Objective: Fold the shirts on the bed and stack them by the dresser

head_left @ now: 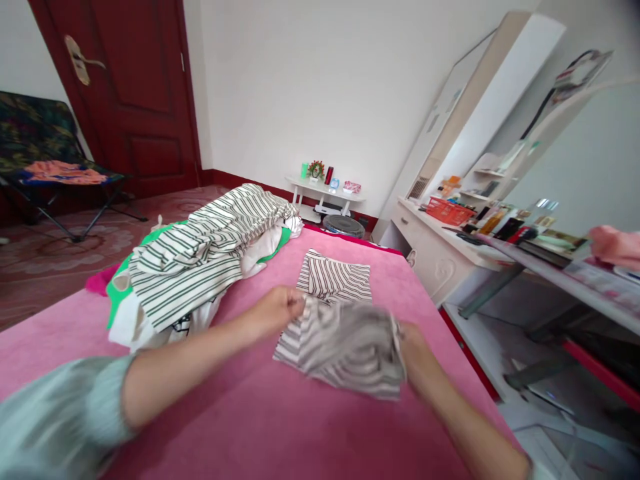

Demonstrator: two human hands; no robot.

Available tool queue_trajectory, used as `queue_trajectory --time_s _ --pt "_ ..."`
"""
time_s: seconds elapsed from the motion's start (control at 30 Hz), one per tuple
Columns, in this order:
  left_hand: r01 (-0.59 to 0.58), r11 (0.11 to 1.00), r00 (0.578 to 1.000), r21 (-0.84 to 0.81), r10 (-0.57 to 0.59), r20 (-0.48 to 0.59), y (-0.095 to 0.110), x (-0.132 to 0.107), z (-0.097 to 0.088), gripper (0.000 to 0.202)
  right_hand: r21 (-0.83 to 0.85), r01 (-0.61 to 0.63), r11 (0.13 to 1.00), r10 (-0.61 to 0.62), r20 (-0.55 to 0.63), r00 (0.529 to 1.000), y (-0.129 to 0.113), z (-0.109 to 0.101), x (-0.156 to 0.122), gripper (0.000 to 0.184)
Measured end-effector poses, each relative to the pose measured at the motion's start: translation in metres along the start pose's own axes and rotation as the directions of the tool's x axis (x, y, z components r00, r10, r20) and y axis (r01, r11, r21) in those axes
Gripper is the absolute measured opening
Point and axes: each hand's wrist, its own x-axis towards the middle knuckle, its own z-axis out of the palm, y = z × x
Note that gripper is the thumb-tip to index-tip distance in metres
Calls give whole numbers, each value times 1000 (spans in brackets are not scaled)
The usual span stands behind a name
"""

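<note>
A black-and-white striped garment (pixel 345 343) is stretched between my two hands just above the pink bed cover; its near part is smeared by motion. My left hand (pixel 285 308) pinches its upper left edge. My right hand (pixel 413 343), blurred, is closed on its right edge. Beyond them, a striped cloth piece (pixel 345 279) lies flat on the bed; whether it belongs to the same garment I cannot tell. Left of my hands is a heap of clothes with a striped garment (pixel 200 247) on top and green and white fabric under it.
The pink bed cover (pixel 225 407) spreads under everything. Along the right stands a dressing table (pixel 440 247) with bottles and a red basket (pixel 450 211). At the back is a low white stand (pixel 325 190). A folding chair (pixel 55 167) holding orange cloth is at left, near a dark red door (pixel 135 87).
</note>
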Motion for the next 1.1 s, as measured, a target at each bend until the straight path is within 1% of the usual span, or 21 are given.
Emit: queue_trajectory --time_s 0.03,0.07,0.1,0.13,0.17,0.2,0.23,0.3,0.37,0.47,0.53,0.6,0.67,0.77,0.8,0.83,0.87,0.93,0.97,1.0,1.1 --pt "6 999 994 -38 -10 -105 -7 24 0 29 70 -107 992 116 -132 984 12 -5 24 39" --pt "33 999 976 -31 -39 -213 -15 46 0 28 130 -185 974 212 -239 948 26 -9 46 36" --pt "75 997 953 12 -68 -294 -24 64 0 30 147 -232 962 269 -329 905 40 -12 64 34" --pt "102 994 930 42 -80 -357 -32 78 -1 34 149 -274 950 312 -402 861 55 -13 78 35" --pt "118 990 914 79 -77 -399 -39 86 -1 38 154 -288 945 326 -460 826 68 -13 87 38" --pt "118 987 907 109 -62 -417 -45 91 0 42 152 -284 947 321 -502 803 79 -12 91 42" --pt "105 986 906 131 -40 -421 -50 92 0 46 156 -269 950 310 -525 793 88 -10 92 48" --pt "61 986 915 158 8 -404 -54 88 1 53 190 -225 956 292 -520 803 95 -6 87 59" --pt "27 983 923 184 46 -382 -54 83 3 57 259 -204 944 308 -471 827 94 -4 81 67" --pt "-4 963 941 269 95 -326 -52 77 6 55 326 -188 927 317 -410 855 88 -4 78 71" --pt "2 947 948 321 100 -303 -52 78 8 51 301 -159 940 280 -419 864 87 -5 80 70" --pt "17 943 945 332 94 -314 -52 84 7 49 260 -118 959 230 -461 857 90 -6 86 69" --pt "22 948 940 318 88 -328 -51 95 5 50 231 -112 966 217 -497 841 93 -9 95 67" --pt "38 954 947 296 60 -315 -46 117 -1 54 218 -214 952 294 -466 834 95 -18 114 57" --pt "43 955 948 294 54 -313 -44 124 -3 54 199 -238 951 304 -455 837 96 -22 121 53" --pt "35 952 943 303 69 -325 -41 131 -3 53 165 -233 958 284 -460 841 96 -26 128 49" --pt "12 945 930 327 109 -350 -39 136 -3 52 115 -200 973 231 -480 846 97 -29 134 47" --pt "-36 904 883 426 229 -410 -36 142 0 51 -22 -105 994 77 -531 844 100 -32 145 46" --pt "-35 872 863 487 272 -426 -37 144 2 50 -92 -87 992 23 -544 839 102 -32 148 46" --pt "-11 840 857 542 287 -428 -38 145 5 48 -157 -102 982 0 -548 837 105 -31 150 45" --pt "103 776 895 623 202 -399 -42 144 11 41 -310 -242 919 31 -557 830 116 -22 151 43"
